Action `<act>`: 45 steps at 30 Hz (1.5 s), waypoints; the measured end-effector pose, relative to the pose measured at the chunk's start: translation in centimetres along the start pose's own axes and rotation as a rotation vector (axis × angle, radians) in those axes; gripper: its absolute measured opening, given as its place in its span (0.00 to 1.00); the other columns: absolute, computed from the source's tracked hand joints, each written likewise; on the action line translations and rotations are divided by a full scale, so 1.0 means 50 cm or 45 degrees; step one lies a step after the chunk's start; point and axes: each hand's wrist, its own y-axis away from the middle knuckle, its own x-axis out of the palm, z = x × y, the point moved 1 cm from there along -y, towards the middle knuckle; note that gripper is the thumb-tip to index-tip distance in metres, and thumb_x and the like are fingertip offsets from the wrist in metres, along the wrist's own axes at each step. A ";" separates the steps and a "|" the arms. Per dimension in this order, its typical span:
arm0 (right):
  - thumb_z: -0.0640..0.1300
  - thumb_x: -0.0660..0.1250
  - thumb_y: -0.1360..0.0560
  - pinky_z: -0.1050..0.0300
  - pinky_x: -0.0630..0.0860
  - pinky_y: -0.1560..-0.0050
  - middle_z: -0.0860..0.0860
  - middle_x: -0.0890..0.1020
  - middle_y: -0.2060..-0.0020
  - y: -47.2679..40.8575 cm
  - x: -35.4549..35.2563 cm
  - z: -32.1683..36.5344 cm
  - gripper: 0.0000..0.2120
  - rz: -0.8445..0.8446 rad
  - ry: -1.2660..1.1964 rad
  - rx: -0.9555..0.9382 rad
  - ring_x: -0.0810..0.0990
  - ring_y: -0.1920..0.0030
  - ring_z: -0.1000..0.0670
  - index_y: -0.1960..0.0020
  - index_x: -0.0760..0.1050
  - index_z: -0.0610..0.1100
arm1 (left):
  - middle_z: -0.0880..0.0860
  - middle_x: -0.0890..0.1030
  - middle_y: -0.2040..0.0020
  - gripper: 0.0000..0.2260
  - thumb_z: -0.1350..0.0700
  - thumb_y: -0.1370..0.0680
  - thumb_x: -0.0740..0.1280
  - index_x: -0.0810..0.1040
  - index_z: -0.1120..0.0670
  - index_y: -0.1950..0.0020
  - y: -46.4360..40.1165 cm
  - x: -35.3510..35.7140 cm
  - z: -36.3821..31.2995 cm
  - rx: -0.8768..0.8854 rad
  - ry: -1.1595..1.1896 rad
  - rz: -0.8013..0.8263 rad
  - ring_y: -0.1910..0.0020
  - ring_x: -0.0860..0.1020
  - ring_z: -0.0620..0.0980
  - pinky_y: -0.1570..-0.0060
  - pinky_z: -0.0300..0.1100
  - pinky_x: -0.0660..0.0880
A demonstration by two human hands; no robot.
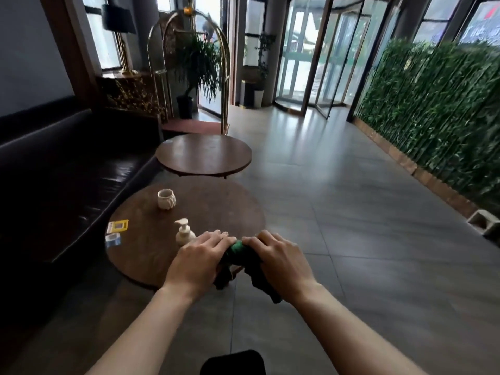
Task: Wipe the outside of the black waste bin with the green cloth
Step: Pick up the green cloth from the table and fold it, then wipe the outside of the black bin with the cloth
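Observation:
The dark green cloth (238,249) is bunched up between my two hands, with its loose ends hanging below them. My left hand (200,258) grips its left part and my right hand (278,261) grips its right part, both over the near right edge of a round wooden table (135,261). A dark rounded shape (233,362) sits at the bottom edge of the view below my arms; I cannot tell whether it is the black waste bin. A dark, boxy stand (247,94) is far off by the entrance.
On the near table stand a white pump bottle (184,234), a white cup (166,198) and small cards (117,228). A second round table (203,154) is beyond it. A black sofa (67,171) runs along the left; a plant wall (433,117) and a concrete block (484,223) are on the right.

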 end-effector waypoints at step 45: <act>0.38 0.74 0.28 0.48 0.82 0.54 0.49 0.83 0.45 0.340 1.076 -0.138 0.25 0.044 -0.250 0.129 0.83 0.48 0.43 0.32 0.80 0.50 | 0.50 0.80 0.35 0.23 0.56 0.29 0.74 0.79 0.50 0.33 0.298 1.063 0.134 -0.031 0.042 0.246 0.34 0.77 0.50 0.32 0.46 0.72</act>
